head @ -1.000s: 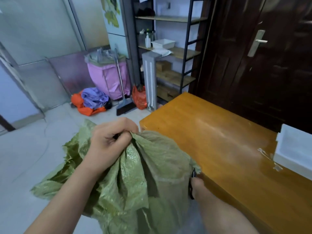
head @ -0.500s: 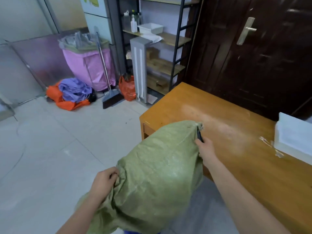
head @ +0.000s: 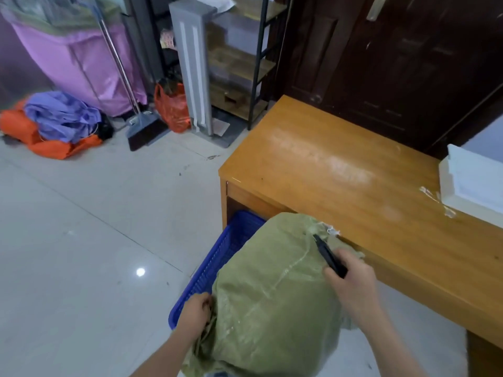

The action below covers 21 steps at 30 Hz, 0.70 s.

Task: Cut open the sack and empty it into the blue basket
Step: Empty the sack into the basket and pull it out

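Observation:
A full green woven sack point(head: 275, 292) lies over the blue basket point(head: 217, 265), which stands on the floor beside the wooden table. Only the basket's left wall shows; the sack hides the rest. My left hand point(head: 194, 312) grips bunched sack fabric at the sack's near left side. My right hand point(head: 351, 281) holds a black knife point(head: 328, 255) against the sack's top right. The knife's tip points to the sack's far corner, where frayed white thread point(head: 330, 229) sticks out.
The orange wooden table point(head: 340, 180) fills the right, with a white box point(head: 473, 183) at its far right edge. On the floor at the back stand a pink bin point(head: 81, 63), a broom point(head: 141, 129), orange and purple bags point(head: 60, 123), a grey panel point(head: 193, 66) and shelves.
The sack has come down from being held up in front of me onto the blue basket. My left hand moved from the sack's top to its near left side. The view tilted down.

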Each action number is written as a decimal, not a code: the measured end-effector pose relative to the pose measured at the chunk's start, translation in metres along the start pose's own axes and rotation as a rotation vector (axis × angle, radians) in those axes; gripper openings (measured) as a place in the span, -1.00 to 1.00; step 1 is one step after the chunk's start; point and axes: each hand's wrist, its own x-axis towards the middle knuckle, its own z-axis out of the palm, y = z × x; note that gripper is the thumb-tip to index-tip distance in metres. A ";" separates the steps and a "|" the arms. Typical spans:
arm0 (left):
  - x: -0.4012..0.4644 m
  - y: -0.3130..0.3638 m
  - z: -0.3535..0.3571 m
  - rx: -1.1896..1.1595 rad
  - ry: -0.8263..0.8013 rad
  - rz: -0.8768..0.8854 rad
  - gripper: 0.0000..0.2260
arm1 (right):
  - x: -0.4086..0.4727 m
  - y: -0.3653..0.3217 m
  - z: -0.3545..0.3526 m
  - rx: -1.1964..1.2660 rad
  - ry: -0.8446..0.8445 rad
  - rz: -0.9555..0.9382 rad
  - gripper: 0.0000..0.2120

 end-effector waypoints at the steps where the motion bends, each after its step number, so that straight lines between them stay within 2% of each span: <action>1: 0.005 0.001 0.008 0.021 0.023 0.003 -0.62 | -0.004 0.000 0.001 0.000 0.011 0.003 -0.75; 3: 0.014 0.009 0.021 0.058 0.044 -0.109 -0.67 | -0.010 0.003 0.005 0.037 0.042 0.007 -0.82; 5: 0.030 0.022 0.032 0.058 -0.021 -0.207 -0.70 | -0.011 0.010 0.010 0.097 0.065 0.033 -0.83; 9: 0.056 0.047 0.055 -0.452 -0.046 -0.230 -0.76 | 0.001 0.031 0.029 0.242 0.074 0.062 -0.74; 11: 0.068 0.054 0.062 -0.627 -0.133 -0.223 -0.54 | 0.012 0.042 0.047 0.273 0.047 0.052 -0.73; 13: 0.070 0.061 0.070 -0.740 -0.246 -0.210 -0.40 | 0.025 0.051 0.066 0.254 -0.013 0.041 -0.74; 15: 0.060 0.075 0.072 -0.728 -0.293 -0.107 -0.35 | 0.042 0.060 0.086 0.209 -0.083 0.072 -0.70; 17: 0.051 0.087 0.078 -0.657 -0.333 0.011 -0.27 | 0.061 0.072 0.107 0.166 -0.118 0.133 -0.75; 21: 0.054 0.101 0.087 -0.356 -0.388 0.207 -0.16 | 0.083 0.095 0.146 0.144 -0.204 0.264 -0.88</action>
